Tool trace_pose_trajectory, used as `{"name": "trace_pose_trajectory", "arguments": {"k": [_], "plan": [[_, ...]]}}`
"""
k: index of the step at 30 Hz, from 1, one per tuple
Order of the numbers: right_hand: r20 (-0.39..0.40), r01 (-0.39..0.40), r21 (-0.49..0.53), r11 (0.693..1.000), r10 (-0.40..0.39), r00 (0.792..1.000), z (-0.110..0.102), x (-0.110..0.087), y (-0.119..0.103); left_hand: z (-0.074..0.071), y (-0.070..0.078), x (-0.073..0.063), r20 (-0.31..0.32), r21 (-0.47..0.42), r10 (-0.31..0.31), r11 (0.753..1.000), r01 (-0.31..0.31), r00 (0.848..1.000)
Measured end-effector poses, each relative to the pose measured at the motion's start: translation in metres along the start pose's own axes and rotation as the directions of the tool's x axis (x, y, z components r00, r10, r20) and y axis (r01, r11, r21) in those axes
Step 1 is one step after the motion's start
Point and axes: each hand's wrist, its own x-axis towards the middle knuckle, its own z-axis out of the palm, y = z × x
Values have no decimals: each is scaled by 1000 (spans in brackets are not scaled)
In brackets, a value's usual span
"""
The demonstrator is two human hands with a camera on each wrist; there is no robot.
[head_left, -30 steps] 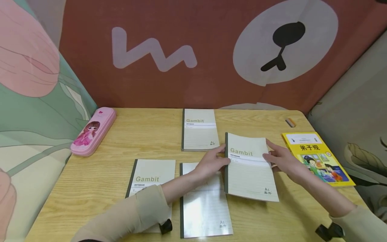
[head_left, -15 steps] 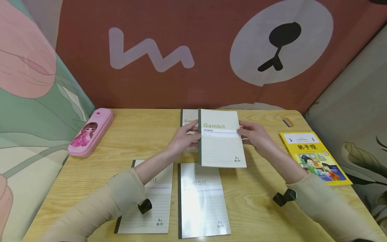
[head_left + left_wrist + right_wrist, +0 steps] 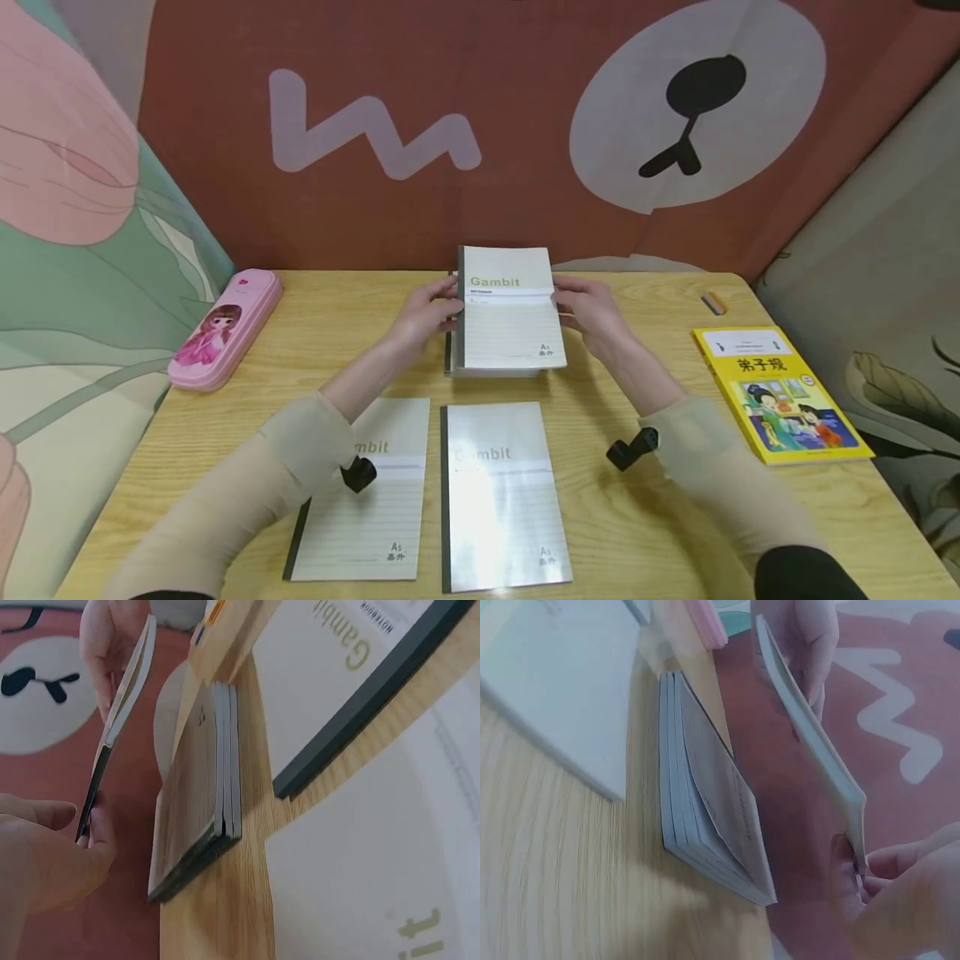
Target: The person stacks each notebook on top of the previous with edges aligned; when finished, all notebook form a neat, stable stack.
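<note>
Both hands hold one pale "Gambit" notebook (image 3: 512, 317) by its side edges, just above a stack of like notebooks (image 3: 491, 372) at the table's far middle. My left hand (image 3: 433, 307) pinches the dark spine edge and my right hand (image 3: 587, 305) pinches the open edge. In the left wrist view the held notebook (image 3: 120, 712) hangs edge-on, apart from the stack (image 3: 221, 787). The right wrist view shows the same gap between the held notebook (image 3: 810, 742) and the stack (image 3: 705, 817), whose top cover curls up slightly.
Two more Gambit notebooks (image 3: 367, 500) (image 3: 498, 492) lie side by side near the front edge. A pink pencil case (image 3: 225, 327) lies at the left edge, a yellow picture book (image 3: 780, 392) at the right, and a small brown object (image 3: 716, 302) behind it. Printed cloth walls surround the wooden table (image 3: 652, 517).
Both hands carried the notebook from the right middle of the table back and left, until it hangs over the stack at the far middle.
</note>
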Motion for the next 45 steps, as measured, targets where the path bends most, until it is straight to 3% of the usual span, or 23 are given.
{"name": "trace_pose_trajectory", "arguments": {"k": [5,11,21,37,45], "plan": [[-42,-2,105,995,7,999,16,16,7,-9,-7,11,-25,-20,1,1000,-2,1000],[-51,-7,147,989,14,999,25,29,18,-13,-15,23,-55,-18,-23,1000,22,998],[-41,-28,208,978,37,998,30,38,31,-12,-31,36,-106,91,-23,995,33,994],[-79,54,-9,999,-54,995,25,44,50,-4,-41,41,-143,209,-5,977,35,990],[-73,84,-43,996,-87,994,27,44,54,-3,-42,42,-178,261,2,964,45,984]]}}
